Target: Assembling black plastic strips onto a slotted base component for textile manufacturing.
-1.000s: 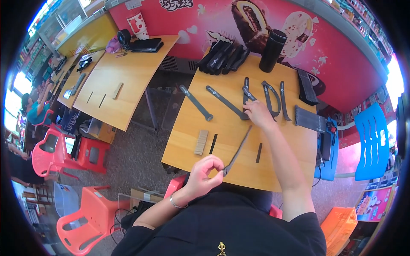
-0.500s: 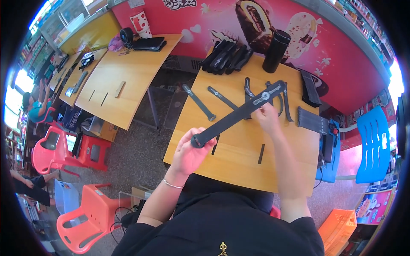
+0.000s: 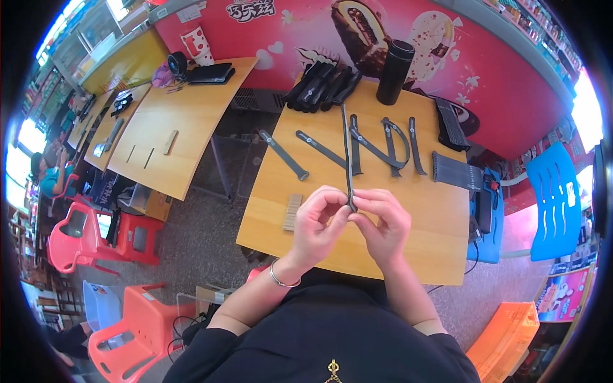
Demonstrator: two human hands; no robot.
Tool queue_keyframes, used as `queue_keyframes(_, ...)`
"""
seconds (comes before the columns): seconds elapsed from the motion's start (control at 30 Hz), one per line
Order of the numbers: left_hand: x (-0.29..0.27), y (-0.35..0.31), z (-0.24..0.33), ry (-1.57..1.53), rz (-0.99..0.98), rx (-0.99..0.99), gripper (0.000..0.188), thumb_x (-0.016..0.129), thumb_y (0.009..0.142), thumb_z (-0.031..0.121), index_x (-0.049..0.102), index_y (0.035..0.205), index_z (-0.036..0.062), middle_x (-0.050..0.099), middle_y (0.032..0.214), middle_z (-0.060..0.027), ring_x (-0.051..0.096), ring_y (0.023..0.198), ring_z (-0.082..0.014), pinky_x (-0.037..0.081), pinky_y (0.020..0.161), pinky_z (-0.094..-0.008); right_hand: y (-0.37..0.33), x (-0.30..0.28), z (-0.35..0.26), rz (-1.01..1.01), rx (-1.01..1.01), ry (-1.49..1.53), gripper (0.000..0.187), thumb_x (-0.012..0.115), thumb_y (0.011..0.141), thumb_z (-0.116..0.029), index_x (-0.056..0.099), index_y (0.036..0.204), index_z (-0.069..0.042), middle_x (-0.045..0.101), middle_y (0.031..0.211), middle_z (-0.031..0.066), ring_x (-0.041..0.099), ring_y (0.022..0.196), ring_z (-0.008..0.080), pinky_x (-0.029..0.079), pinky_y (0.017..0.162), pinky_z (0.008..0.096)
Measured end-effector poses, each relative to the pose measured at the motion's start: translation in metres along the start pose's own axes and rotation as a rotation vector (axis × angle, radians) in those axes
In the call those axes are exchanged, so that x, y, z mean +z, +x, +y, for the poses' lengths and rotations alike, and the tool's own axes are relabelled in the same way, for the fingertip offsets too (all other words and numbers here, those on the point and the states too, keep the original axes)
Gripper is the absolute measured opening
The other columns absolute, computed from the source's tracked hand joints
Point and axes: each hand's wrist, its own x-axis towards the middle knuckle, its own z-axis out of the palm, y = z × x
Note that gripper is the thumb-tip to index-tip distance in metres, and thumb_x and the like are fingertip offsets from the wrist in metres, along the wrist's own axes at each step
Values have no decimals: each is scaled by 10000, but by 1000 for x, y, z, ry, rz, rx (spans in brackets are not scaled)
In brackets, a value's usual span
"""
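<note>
Both of my hands meet above the near half of the wooden table (image 3: 434, 249). Between my left hand's (image 3: 316, 223) fingertips and those of my right hand (image 3: 385, 223) is the near end of a long black strap (image 3: 348, 150). It is turned edge-on, its far end pointing away toward the back of the table. Both hands are closed in a pinch. Beyond them lie several more flat dark straps with pale printing, among them a straight one (image 3: 284, 155) at the left and a curved one (image 3: 403, 143) toward the right.
A pile of black straps (image 3: 319, 88) and a black bottle (image 3: 395, 72) stand at the table's back. A small tan slatted piece (image 3: 292, 212) lies left of my hands. Dark flat packs (image 3: 454, 169) sit at the right edge, beside a blue chair (image 3: 554, 207).
My right hand has left the strap's far end and come back beside my left hand. The strap has swung from slanting right to pointing away, now edge-on. The view has shifted slightly.
</note>
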Motion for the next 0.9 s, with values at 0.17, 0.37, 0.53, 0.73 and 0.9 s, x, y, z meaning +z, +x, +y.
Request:
queue_keyframes(0.17,4,-4,5,303,-60,102,79,541,831,-72,519,884,-18,506,901,-52,522,777,-88,430,668,-193,-5,-3,-5,50,179,60,53,592,845,15,589,898,12,629,927,105,612,784,167,486,683,239)
queue_keyframes(0.37,-13,-7,22,-422,-199,-165,93,468,817,-73,469,831,19,482,858,-62,483,711,-121,405,639,-225,13,-51,12,209,416,757,143,470,962,-151,538,967,-25,644,914,98,644,783,168,519,635,226)
queue_keyframes(0.53,-35,-16,24,-700,-155,-308,158,491,849,195,413,784,73,462,822,-79,483,707,-177,401,619,-276,21,-64,-5,221,591,831,146,441,971,-172,502,1016,-47,626,885,73,639,779,138,548,589,188)
queue_keyframes(0.73,-83,-26,53,-884,-65,-316,191,507,814,199,376,716,100,407,735,-48,465,659,-174,405,527,-266,5,-162,30,533,428,713,184,506,946,-177,591,1026,-35,612,922,58,614,835,104,550,632,168)
queue_keyframes(0.9,-126,-33,63,-917,221,-197,206,513,813,204,376,712,88,436,747,-64,463,582,-181,423,497,-276,-57,-325,40,926,173,295,189,510,936,-111,530,1050,38,582,956,103,610,877,151,546,820,239)
